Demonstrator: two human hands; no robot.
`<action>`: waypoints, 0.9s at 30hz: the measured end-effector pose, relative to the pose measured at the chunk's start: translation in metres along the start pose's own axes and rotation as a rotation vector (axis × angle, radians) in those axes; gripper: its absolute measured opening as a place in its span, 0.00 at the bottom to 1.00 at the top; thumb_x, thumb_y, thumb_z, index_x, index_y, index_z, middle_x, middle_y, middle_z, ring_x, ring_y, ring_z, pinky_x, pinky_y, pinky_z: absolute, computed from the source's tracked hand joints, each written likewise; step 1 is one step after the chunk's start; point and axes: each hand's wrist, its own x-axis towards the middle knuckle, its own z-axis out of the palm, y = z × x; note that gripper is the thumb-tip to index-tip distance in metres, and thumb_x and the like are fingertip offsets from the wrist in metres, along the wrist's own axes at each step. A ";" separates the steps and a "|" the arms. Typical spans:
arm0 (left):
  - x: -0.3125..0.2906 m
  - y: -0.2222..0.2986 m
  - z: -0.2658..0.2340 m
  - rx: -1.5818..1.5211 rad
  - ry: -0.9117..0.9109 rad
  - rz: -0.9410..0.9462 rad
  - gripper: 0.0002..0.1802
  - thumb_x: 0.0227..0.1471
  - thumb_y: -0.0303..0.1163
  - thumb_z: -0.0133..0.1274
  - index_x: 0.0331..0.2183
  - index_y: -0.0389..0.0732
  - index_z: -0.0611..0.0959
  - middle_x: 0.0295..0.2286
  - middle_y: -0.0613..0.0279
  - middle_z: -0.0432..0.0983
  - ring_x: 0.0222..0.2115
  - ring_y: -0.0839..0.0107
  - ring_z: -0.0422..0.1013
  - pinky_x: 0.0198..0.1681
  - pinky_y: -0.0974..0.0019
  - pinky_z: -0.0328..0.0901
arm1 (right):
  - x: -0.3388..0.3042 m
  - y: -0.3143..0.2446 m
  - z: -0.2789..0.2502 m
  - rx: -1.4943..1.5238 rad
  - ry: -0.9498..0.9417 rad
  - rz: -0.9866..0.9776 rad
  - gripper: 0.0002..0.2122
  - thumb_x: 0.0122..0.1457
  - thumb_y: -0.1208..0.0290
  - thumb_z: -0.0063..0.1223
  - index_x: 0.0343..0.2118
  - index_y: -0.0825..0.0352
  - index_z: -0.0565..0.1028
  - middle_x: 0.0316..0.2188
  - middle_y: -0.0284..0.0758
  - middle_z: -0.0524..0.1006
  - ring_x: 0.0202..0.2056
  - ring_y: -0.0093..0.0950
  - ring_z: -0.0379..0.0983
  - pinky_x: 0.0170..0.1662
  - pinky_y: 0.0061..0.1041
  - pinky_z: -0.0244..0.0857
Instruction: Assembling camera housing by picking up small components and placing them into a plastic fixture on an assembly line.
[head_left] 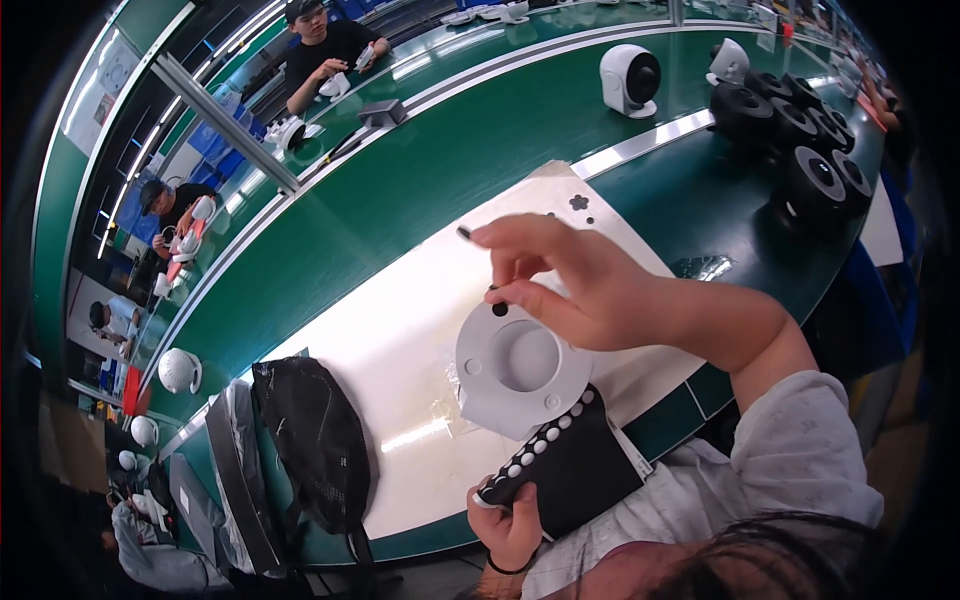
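Note:
A white round base [475, 340] with a wide central opening lies on the pale mat in front of me. On its ring sits a black round pad [500, 309], just under the thumb of my right hand [590, 285]. That hand's index finger stretches to the left, with a small black piece [465, 233] at its tip. Its thumb and a curled finger come together around something small and dark by the pad. Below the base, my left hand [508, 525] grips the corner of a black sheet [585, 470] with a row of white round spots along one edge.
A black bag [315, 440] lies left of the pale mat [400, 330]. Small dark pads [579, 203] rest at its far corner. Black round units [765, 115] crowd the right, near a white device [632, 80]. A metal post [225, 120] and co-workers [325, 60] stand beyond.

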 end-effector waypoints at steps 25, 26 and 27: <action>-0.001 -0.002 0.004 -0.014 0.017 -0.002 0.15 0.41 0.24 0.55 0.32 0.30 0.68 0.23 0.61 0.69 0.22 0.79 0.64 0.25 0.77 0.59 | -0.002 0.003 -0.005 -0.037 -0.053 0.043 0.26 0.51 0.83 0.45 0.52 0.61 0.52 0.25 0.33 0.67 0.27 0.25 0.69 0.35 0.23 0.65; -0.001 -0.001 0.005 -0.031 0.045 -0.001 0.15 0.41 0.24 0.54 0.32 0.30 0.68 0.24 0.60 0.69 0.22 0.79 0.64 0.25 0.77 0.59 | 0.000 0.001 -0.007 -0.016 -0.072 0.071 0.27 0.50 0.84 0.45 0.52 0.61 0.52 0.26 0.34 0.67 0.27 0.26 0.68 0.36 0.24 0.64; -0.001 -0.001 0.006 -0.033 0.033 0.000 0.15 0.41 0.24 0.54 0.32 0.30 0.68 0.24 0.60 0.69 0.22 0.79 0.64 0.25 0.77 0.59 | -0.001 0.001 -0.007 -0.022 -0.063 0.074 0.27 0.50 0.84 0.45 0.52 0.61 0.52 0.26 0.34 0.67 0.27 0.26 0.68 0.36 0.24 0.64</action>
